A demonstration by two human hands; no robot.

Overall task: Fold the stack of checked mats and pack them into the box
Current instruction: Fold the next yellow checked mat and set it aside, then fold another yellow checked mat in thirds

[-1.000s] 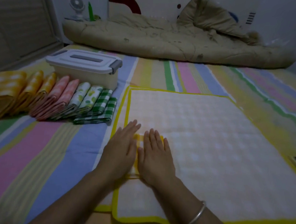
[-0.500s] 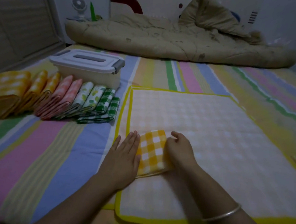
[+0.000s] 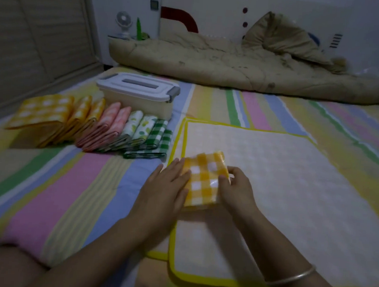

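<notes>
Striped bedspread (image 3: 87, 181), dim room | yellow checked mat (image 3: 204, 180) folded small, on pale spread mat (image 3: 294, 173) near its left edge | left hand (image 3: 165, 186) flat, fingers straight, pinning the fold | right hand (image 3: 237, 189) fingers curled, pinching right edge, probably to lift | row of folded mats (image 3: 108, 128) leaning beside box (image 3: 137, 104) | lid (image 3: 141, 87) on: must come off before packing

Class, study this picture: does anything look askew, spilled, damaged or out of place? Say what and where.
Nothing is spilled or damaged. The folded mats lean in a tidy row in front of the closed box. Only the small yellow checked mat sits slightly askew on the spread mat.
</notes>
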